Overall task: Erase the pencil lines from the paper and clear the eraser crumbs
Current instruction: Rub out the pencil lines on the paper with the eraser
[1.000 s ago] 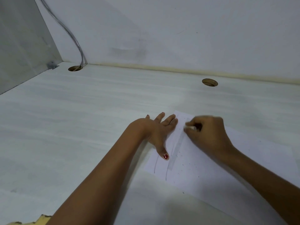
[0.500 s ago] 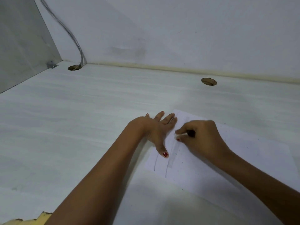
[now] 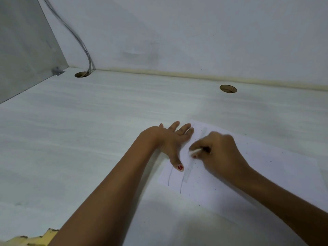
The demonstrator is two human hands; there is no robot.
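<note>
A white sheet of paper (image 3: 266, 171) lies on the desk at the right. Two thin pencil lines (image 3: 169, 176) run down its left part, beside a smeared grey streak. Dark eraser crumbs (image 3: 197, 167) are scattered over the sheet. My left hand (image 3: 173, 141) lies flat, fingers spread, pressing the paper's left edge. My right hand (image 3: 219, 153) is closed on a small white eraser (image 3: 193, 151), whose tip touches the paper at the grey streak.
The white desk (image 3: 88, 130) meets a wall at the back and a grey side panel at the left. Two round cable holes (image 3: 228, 88) sit near the back edge; a cable (image 3: 78, 38) drops into the left one. Something yellow (image 3: 35, 238) shows at the bottom left.
My right hand has slid the eraser down along the streak, towards me. More crumbs lie on the sheet. My left hand stays pressed in place.
</note>
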